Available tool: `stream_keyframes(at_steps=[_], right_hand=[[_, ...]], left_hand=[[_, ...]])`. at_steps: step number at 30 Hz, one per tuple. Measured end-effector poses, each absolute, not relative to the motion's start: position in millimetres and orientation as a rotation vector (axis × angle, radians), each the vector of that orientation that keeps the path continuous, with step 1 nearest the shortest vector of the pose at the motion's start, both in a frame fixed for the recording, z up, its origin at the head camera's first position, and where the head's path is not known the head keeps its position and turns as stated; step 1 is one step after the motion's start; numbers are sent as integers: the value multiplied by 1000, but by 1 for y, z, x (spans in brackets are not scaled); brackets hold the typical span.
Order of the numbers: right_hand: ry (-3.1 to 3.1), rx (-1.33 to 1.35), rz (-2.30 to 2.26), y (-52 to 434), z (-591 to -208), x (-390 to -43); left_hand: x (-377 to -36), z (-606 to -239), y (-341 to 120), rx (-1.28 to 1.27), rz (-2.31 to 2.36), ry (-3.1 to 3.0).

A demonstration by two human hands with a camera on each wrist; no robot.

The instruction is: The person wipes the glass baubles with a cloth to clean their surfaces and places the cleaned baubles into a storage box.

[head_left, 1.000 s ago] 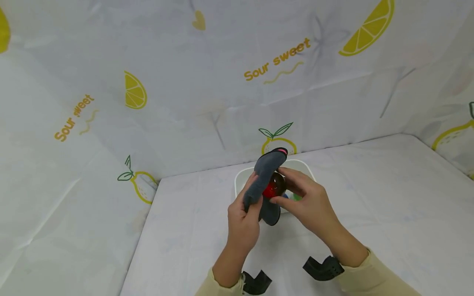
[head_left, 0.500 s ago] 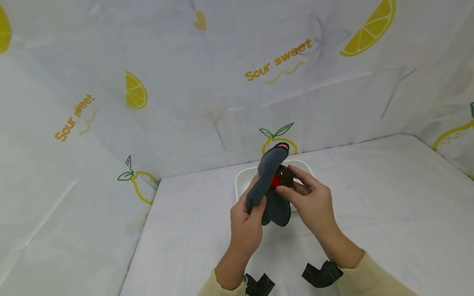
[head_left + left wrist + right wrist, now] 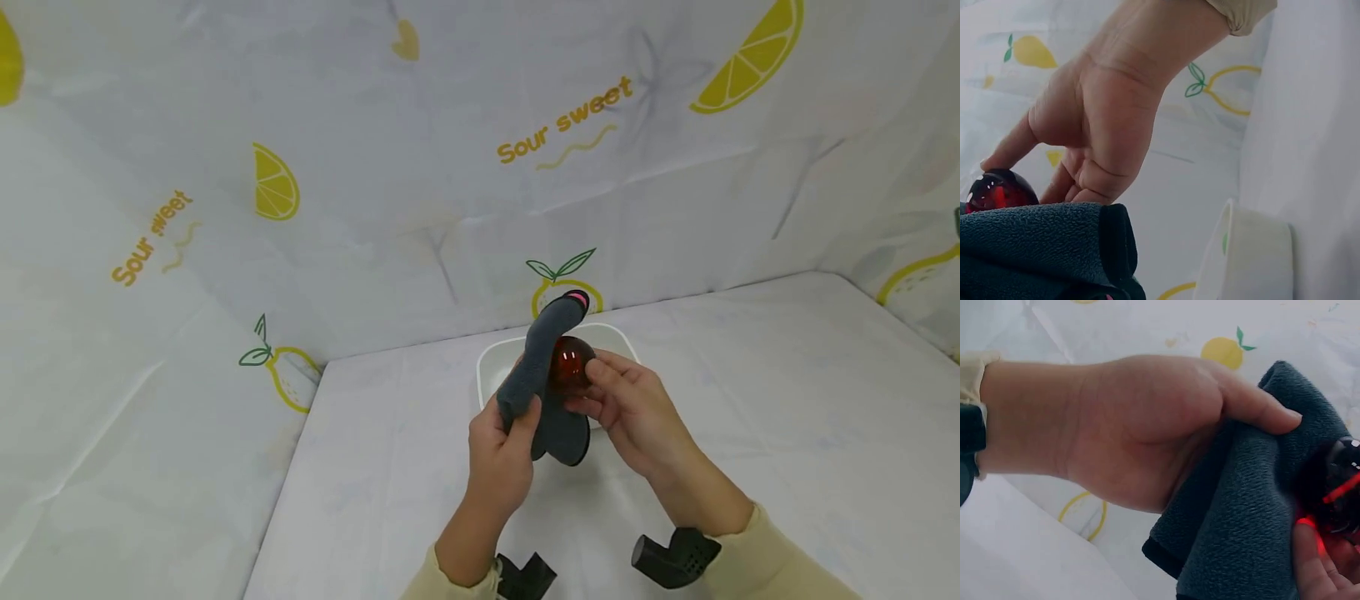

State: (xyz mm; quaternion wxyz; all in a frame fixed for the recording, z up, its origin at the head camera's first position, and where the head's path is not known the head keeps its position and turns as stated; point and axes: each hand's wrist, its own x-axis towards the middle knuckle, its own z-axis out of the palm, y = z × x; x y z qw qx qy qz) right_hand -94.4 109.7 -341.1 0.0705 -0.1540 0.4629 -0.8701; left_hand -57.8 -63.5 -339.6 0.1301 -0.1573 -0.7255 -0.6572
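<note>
Head view: left hand (image 3: 501, 454) grips dark grey fleece cloth (image 3: 546, 379); right hand (image 3: 633, 412) pinches glossy red ball (image 3: 567, 364) above white bowl (image 3: 495, 371). Since 1.0 s ago, cloth has slid across ball; wiping appears midway.

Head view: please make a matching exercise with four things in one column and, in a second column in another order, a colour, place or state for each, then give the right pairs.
Things:
1. cloth
2. ball
3. bowl
4. table

Descriptions:
A. white, stands behind both hands
B. dark grey, gripped by the left hand
C. covered by a pale sheet
D. glossy red, held by the right hand

Right pairs: 1-B, 2-D, 3-A, 4-C
</note>
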Motion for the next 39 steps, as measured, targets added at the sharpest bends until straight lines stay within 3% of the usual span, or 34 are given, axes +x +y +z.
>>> stream_keyframes(at_steps=[7,15,22,25,30,35,39], right_hand=[[1628,-673,-2428,115,-340,-92],[2559,-1275,-1973,112,-337,-88],[2891,-1465,-1790,105,-340,-92],[2931,-1365,-1894,102,-344,-93],[2727,-908,-2229,99,-346,-91],[2215,-434,-2504,98,-346,-92],[1619,-299,-2726,99,-346,-95]], left_hand=[[-60,-337,-68,-469,-2011,-2074],[-64,-337,-72,-462,-2031,-2054],[-66,-339,-70,-450,-2023,-2046],[-65,-340,-69,-470,-1964,-2065],[-64,-343,-64,-559,-1827,-2085],[-64,-345,-62,-641,-1628,-2138],[-63,-346,-61,-735,-1389,-2167]])
